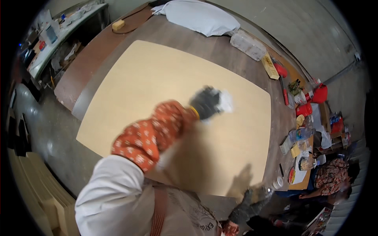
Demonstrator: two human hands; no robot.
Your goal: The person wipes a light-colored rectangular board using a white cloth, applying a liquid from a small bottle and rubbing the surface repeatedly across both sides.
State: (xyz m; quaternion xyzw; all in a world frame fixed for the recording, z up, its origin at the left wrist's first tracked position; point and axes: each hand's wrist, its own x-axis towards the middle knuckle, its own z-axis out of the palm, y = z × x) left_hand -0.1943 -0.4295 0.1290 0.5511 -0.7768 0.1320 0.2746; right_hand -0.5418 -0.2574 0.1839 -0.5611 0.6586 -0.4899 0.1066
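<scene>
A large pale wooden panel with curved-looking edges lies flat on the table. Over its middle reaches my left hand, in a dark grey glove with a yellow cuff, its fingers closed on a white cloth against the panel's surface. Motion blurs this hand and the cloth. Beside the panel's near right edge, my right hand, also gloved in dark grey, grips a clear plastic bottle with a white cap. Its fingers show only in part.
White fabric and a clear plastic-wrapped block rest at the table's far edge. Bottles, red containers and sponges crowd the right side. Another person is at the lower right. Stacked boards stand at left.
</scene>
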